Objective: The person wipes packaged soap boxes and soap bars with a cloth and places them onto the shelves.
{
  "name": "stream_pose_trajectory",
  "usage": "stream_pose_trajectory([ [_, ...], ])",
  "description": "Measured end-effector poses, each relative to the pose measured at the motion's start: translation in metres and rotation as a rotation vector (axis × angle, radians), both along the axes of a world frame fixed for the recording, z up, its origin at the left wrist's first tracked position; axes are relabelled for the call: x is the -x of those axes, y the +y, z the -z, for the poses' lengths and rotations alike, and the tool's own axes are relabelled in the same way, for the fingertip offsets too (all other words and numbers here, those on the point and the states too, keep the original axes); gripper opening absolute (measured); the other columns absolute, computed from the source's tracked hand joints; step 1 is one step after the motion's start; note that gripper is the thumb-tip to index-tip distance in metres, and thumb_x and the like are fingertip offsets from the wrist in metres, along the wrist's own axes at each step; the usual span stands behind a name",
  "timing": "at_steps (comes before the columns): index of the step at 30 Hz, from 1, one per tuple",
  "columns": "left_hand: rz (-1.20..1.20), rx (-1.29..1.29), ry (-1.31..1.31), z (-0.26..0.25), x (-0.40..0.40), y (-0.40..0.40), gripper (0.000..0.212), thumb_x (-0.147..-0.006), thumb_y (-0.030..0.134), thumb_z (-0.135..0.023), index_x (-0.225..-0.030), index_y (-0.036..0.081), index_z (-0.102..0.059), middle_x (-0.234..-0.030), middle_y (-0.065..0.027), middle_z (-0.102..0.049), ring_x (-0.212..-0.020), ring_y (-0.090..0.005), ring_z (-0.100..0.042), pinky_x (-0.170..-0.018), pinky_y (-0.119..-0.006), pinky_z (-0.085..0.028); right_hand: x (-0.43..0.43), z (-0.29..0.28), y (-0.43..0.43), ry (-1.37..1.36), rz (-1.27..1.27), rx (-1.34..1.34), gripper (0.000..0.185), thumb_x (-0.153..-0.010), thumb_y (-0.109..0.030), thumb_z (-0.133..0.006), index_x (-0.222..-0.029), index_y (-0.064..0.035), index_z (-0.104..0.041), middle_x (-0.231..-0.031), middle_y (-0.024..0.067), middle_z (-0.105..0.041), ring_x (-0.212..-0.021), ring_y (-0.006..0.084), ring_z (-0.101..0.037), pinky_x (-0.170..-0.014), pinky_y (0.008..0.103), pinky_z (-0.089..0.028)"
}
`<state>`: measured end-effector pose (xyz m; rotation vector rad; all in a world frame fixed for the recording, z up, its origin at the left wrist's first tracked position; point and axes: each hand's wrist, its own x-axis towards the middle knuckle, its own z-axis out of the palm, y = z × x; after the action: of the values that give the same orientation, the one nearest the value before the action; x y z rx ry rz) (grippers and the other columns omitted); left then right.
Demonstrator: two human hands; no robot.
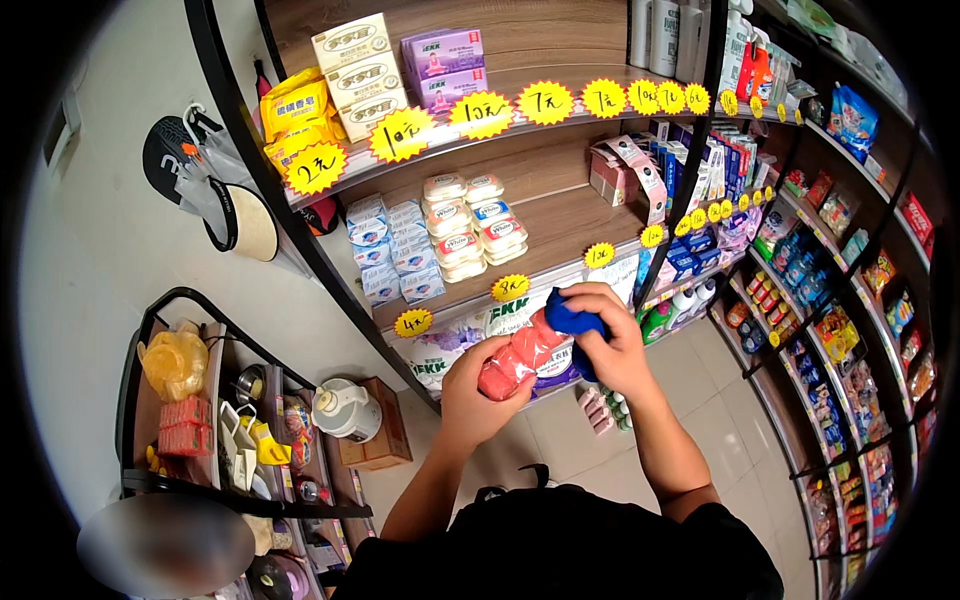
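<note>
My left hand (472, 405) grips a clear-wrapped pack of rounded pink-red bars (517, 358), probably soap, by its lower end. A bunched blue cloth (571, 319) is held in my right hand (616, 349), against the pack's upper end. Both hands are in front of a wooden shelf unit. Just beyond them, on the middle shelf (551, 217), stand stacked white soap boxes (454, 225) and blue-and-white soap cartons (394, 247). Large printed bags (450, 360) on the level below are partly hidden by my hands.
Yellow starburst price tags (480, 115) line the shelf edges. Cream cartons (360, 75) and purple boxes (446, 67) stand above. Pink and green bottles (596, 411) are on the floor. Left are a rice cooker (346, 409) on a cardboard box (386, 431) and hanging caps (244, 221). Stocked shelves curve right.
</note>
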<state>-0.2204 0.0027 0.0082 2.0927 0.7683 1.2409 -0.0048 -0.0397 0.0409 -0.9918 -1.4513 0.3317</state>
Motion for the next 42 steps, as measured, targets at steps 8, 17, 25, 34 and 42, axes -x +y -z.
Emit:
stream_pose_trajectory([
  [8,-0.14,-0.233,0.032,0.017,0.019,0.016,0.079,-0.073,0.017,-0.083,-0.138,0.003,-0.04,-0.103,-0.0158,-0.073,-0.091,-0.0362,-0.07,-0.079,-0.044,-0.055,0.081,-0.008,-0.011,-0.724,0.058,-0.154,0.037,-0.071,-0.008,-0.072,-0.107,-0.013,-0.07,-0.118,0.0062,-0.061,-0.12,0.0304,-0.057,-0.102,0.0451,-0.048],
  [17,-0.083,-0.545,0.005,0.02,0.05,0.038,0.066,-0.067,0.015,-0.088,-0.122,0.006,-0.053,-0.12,-0.0134,-0.071,-0.105,-0.0311,-0.07,-0.089,-0.04,-0.052,0.071,-0.019,-0.003,-0.74,0.254,-0.148,0.039,-0.067,0.002,-0.068,-0.103,-0.0101,-0.071,-0.12,0.0097,-0.062,-0.116,0.0324,-0.059,-0.097,0.0453,-0.05],
  [25,0.112,-1.052,0.12,-0.003,0.073,0.055,0.011,-0.086,0.009,-0.071,-0.097,0.009,-0.069,-0.123,-0.006,-0.071,-0.118,-0.0233,-0.065,-0.089,-0.036,-0.054,0.048,-0.05,0.017,-0.59,0.037,0.113,0.034,-0.076,0.005,-0.06,-0.105,-0.0077,-0.071,-0.115,0.0131,-0.064,-0.107,0.0331,-0.063,-0.093,0.0407,-0.052],
  [34,0.133,-1.388,0.226,-0.014,0.06,0.068,0.012,-0.089,0.016,-0.072,-0.1,0.014,-0.068,-0.121,-0.0013,-0.072,-0.12,-0.0165,-0.063,-0.108,-0.04,-0.043,0.051,-0.063,0.022,-0.83,-0.213,-0.043,0.024,-0.074,-0.002,-0.067,-0.097,-0.009,-0.068,-0.113,0.0074,-0.063,-0.111,0.0307,-0.06,-0.094,0.0415,-0.05],
  [42,0.095,-0.544,0.062,-0.017,0.007,0.058,0.039,-0.075,0.017,-0.087,-0.104,0.003,-0.065,-0.118,-0.0166,-0.071,-0.108,-0.0278,-0.07,-0.095,-0.036,-0.056,-0.065,-0.067,0.021,-0.605,-0.062,0.122,0.025,-0.077,0.002,-0.058,-0.099,-0.0043,-0.067,-0.104,0.0112,-0.065,-0.103,0.0315,-0.063,-0.09,0.0385,-0.051],
])
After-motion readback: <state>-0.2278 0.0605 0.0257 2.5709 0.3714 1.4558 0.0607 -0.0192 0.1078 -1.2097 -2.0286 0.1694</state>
